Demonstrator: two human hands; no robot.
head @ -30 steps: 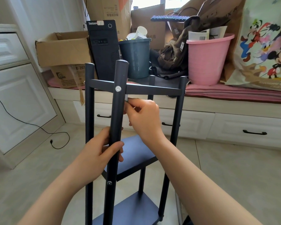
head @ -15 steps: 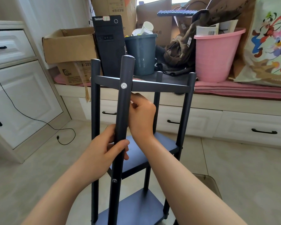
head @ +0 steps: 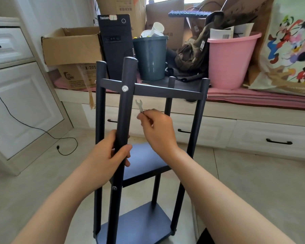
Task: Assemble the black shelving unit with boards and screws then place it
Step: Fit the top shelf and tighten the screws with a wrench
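The black shelving unit (head: 167, 91) stands upright on the tiled floor in front of me, with a top board, a middle board (head: 144, 159) and a bottom board (head: 139, 224). My left hand (head: 107, 155) grips the near front post (head: 125, 111) at mid height. A silver screw head (head: 125, 88) shows where that post meets the top board. My right hand (head: 157, 131) pinches a small flat silver wrench (head: 139, 106) just right of the post, below the top board, with its open jaw pointing up.
Behind the unit runs a low bench with drawers (head: 253, 134), loaded with a cardboard box (head: 69, 48), a black computer tower (head: 116, 44), a dark bin (head: 151, 59) and a pink bucket (head: 231, 60). A white cabinet (head: 16, 95) and a loose cable (head: 67, 147) are on the left.
My right hand has drawn back from behind the post, down and to the right, and the wrench it holds is now in plain sight. My left hand keeps its grip.
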